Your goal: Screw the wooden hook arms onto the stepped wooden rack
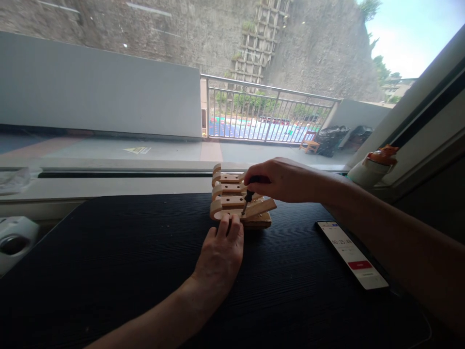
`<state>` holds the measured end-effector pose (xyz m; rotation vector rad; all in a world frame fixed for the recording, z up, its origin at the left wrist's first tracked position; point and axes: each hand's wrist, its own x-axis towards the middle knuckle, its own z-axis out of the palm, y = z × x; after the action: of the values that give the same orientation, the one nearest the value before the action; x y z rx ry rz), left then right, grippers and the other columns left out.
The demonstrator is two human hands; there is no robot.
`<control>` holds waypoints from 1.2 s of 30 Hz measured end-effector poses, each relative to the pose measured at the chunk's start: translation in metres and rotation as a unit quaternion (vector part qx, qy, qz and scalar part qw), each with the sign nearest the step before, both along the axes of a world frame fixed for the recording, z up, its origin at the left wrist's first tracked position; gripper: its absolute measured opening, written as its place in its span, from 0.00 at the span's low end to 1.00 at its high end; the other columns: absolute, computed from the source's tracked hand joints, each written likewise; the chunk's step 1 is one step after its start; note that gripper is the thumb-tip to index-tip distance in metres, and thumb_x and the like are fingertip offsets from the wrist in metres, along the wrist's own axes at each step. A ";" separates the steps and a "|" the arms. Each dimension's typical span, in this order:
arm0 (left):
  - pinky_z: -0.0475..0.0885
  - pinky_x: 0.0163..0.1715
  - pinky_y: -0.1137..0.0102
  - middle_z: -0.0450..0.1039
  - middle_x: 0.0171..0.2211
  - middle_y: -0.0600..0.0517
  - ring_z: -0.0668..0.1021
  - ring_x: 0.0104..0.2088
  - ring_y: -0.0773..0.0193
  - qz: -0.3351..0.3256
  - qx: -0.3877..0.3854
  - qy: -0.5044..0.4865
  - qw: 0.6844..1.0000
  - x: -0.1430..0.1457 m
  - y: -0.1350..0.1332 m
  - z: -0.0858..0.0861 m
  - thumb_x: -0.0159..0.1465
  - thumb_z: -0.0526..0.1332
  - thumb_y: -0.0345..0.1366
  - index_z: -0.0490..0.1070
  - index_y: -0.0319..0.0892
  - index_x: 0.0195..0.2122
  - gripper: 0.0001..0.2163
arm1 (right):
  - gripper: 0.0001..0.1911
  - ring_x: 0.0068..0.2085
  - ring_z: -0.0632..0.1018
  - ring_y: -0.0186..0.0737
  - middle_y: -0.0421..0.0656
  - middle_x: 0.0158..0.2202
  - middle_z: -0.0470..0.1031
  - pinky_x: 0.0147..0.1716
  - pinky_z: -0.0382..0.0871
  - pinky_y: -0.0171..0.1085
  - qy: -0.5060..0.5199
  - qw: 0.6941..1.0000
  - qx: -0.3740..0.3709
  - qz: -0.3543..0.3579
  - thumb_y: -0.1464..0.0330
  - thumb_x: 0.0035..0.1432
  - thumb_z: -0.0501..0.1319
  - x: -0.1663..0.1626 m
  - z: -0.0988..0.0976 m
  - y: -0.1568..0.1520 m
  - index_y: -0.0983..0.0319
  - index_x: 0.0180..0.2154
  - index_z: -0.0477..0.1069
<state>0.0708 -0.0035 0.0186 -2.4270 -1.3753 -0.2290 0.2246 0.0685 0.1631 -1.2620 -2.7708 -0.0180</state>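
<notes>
A wooden rack with several curved hook ends and small dark holes stands near the far edge of the dark table. My right hand is wrapped round the handle of a screwdriver, whose shaft slants down to the nearest slat. My left hand presses its fingertips on the near edge of that same slat, beside the screwdriver's tip. A flat wooden strip sticks out to the right at an angle. Whether a screw sits under the tip is too small to tell.
A phone showing a timer lies on the table, below my right forearm. A bottle with an orange lid stands at the back right. A white object sits beyond the table's left edge. The window is behind.
</notes>
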 end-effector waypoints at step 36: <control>0.69 0.44 0.61 0.57 0.57 0.41 0.60 0.56 0.49 -0.001 -0.002 0.000 1.000 0.000 0.001 -0.002 0.61 0.51 0.31 0.58 0.31 0.55 0.21 | 0.17 0.23 0.62 0.29 0.39 0.25 0.72 0.24 0.49 0.32 -0.025 0.999 0.027 -0.003 0.58 0.56 0.50 -0.002 -0.001 0.001 0.57 0.39 0.73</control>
<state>0.0711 -0.0029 0.0169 -2.4314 -1.3749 -0.2271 0.2222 0.0691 0.1626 -1.2740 -2.7877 -0.1270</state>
